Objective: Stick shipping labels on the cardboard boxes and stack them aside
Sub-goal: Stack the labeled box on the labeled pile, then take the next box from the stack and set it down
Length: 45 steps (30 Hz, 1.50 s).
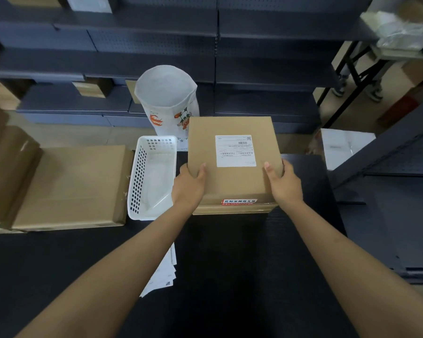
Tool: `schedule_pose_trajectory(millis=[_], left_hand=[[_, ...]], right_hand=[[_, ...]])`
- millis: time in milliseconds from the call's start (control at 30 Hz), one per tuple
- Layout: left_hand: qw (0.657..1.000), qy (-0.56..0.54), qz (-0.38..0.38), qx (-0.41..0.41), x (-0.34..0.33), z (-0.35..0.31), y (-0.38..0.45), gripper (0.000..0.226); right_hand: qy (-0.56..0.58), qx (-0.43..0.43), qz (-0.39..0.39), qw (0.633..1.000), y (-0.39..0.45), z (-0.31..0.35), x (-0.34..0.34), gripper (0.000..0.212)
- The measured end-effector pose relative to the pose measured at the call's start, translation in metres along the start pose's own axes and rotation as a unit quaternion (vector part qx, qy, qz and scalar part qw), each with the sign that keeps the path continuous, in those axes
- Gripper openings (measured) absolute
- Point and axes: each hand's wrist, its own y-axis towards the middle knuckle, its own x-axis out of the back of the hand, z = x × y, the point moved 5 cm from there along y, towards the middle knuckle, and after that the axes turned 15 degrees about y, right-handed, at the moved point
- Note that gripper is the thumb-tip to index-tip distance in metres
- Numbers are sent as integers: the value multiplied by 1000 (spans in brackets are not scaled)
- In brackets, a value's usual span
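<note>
**Labelled box, both hands on it**

Left hand (189, 185) and right hand (282, 182) clamp the box (232, 181) by its sides, thumbs on top. Label (235, 150) is stuck on its lid. It sits atop another box at the tabletop's (230, 264) far edge, just right of the white basket (154, 176).

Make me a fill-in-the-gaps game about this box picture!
1. Both hands, left hand and right hand, hold the ____ box.
2. The shipping label on its top is ____ in colour.
3. The basket lies to the box's ____.

Missing words: cardboard; white; left
</note>
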Motion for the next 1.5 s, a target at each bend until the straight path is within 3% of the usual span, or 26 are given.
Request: schedule_pose_trajectory(millis=[133, 433, 667, 833, 1133, 1300, 1400, 1500], left_hand=[[1000, 5, 2, 6, 14, 6, -3, 71], [999, 20, -33, 6, 54, 31, -34, 56], [998, 17, -66, 9, 103, 60, -51, 51], [996, 7, -87, 19, 142, 107, -54, 49], [996, 22, -84, 6, 241, 227, -40, 53], [989, 112, -87, -30, 287, 270, -33, 50], [941, 299, -95, -127, 297, 276, -31, 44], [838, 483, -90, -237, 301, 274, -33, 36]], right_hand=[[-11, 28, -49, 998, -11, 2, 6, 75], [-44, 128, -145, 980, -52, 32, 4, 45], [-43, 234, -51, 970, -99, 77, -50, 36], [-19, 247, 4, 969, -142, 93, -104, 39], [-15, 212, -3, 977, -230, 110, -222, 39], [-42, 233, 3, 971, -276, 130, -270, 40], [-126, 268, 50, 954, -292, 132, -288, 38], [-288, 339, 126, 887, -298, 138, -306, 43]])
